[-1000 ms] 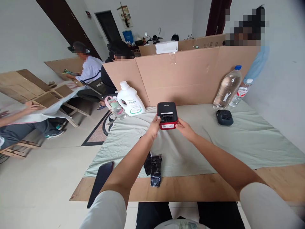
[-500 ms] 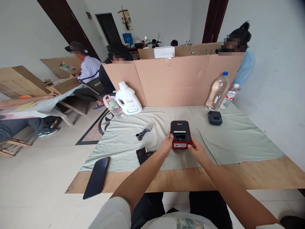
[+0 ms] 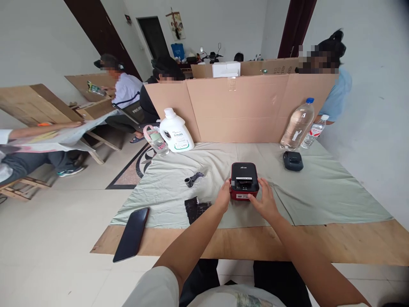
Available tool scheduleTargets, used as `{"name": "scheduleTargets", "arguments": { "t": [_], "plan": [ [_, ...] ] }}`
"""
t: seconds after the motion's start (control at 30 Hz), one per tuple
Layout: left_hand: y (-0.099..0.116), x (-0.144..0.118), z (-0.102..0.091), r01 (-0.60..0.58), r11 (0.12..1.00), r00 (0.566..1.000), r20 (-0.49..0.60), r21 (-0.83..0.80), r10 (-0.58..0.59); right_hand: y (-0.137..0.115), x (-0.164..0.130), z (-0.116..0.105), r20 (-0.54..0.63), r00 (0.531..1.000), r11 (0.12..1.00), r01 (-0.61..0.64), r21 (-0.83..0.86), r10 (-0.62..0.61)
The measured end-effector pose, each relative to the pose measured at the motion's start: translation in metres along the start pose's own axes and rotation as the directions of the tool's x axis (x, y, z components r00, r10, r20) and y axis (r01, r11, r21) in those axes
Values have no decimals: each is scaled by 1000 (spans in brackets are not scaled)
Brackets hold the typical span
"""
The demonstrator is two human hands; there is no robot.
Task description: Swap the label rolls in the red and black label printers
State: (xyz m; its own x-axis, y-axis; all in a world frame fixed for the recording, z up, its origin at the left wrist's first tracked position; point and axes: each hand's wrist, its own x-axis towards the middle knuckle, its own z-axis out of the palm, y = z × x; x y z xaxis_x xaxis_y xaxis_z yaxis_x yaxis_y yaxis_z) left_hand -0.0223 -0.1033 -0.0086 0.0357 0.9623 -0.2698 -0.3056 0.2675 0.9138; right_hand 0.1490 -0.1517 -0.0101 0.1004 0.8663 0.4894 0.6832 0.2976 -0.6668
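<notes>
A small label printer (image 3: 244, 172), black on top with red sides, sits on the pale green cloth in front of me. A white strip lies across its top, and a sticker shows on its front. My left hand (image 3: 224, 197) holds its left side, fingers pressed along the edge and partly hidden. My right hand (image 3: 266, 201) grips the front right corner, thumb at the front face and fingers against the right side. Left of the printer lie a small black roll (image 3: 189, 182) with a loose tail and a crumpled black strip (image 3: 191, 209).
A dark phone (image 3: 131, 234) overhangs the wooden table's front left edge. Farther back stand a white detergent jug (image 3: 177, 132), a clear pink-handled bottle (image 3: 158, 143), two water bottles (image 3: 298, 123) and a small black device (image 3: 293, 161). A cardboard screen (image 3: 239, 111) closes the far side; several people sit beyond.
The fingers of my right hand have spread and shifted up along the printer's right side. The printer appears slightly turned. The whole view has shifted a little.
</notes>
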Motion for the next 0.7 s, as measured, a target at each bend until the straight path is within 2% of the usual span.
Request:
{"name": "scheduleTargets", "arguments": {
  "t": [0.1,0.2,0.47,0.7],
  "plan": [
    [2,11,-5,32,998,995,-90,-45,-36,-11,13,2,42,979,970,203,-134,-199],
    [1,20,-8,26,995,994,-100,-93,-35,-13,19,8,47,953,937,301,-177,-298],
    [0,16,-4,12,996,999,49,-89,-8,0,9,17,23,927,905,371,-207,-374],
    [9,14,-3,53,998,995,87,14,-54,0,6,18,55,925,887,376,-270,-375]
  ]
}}
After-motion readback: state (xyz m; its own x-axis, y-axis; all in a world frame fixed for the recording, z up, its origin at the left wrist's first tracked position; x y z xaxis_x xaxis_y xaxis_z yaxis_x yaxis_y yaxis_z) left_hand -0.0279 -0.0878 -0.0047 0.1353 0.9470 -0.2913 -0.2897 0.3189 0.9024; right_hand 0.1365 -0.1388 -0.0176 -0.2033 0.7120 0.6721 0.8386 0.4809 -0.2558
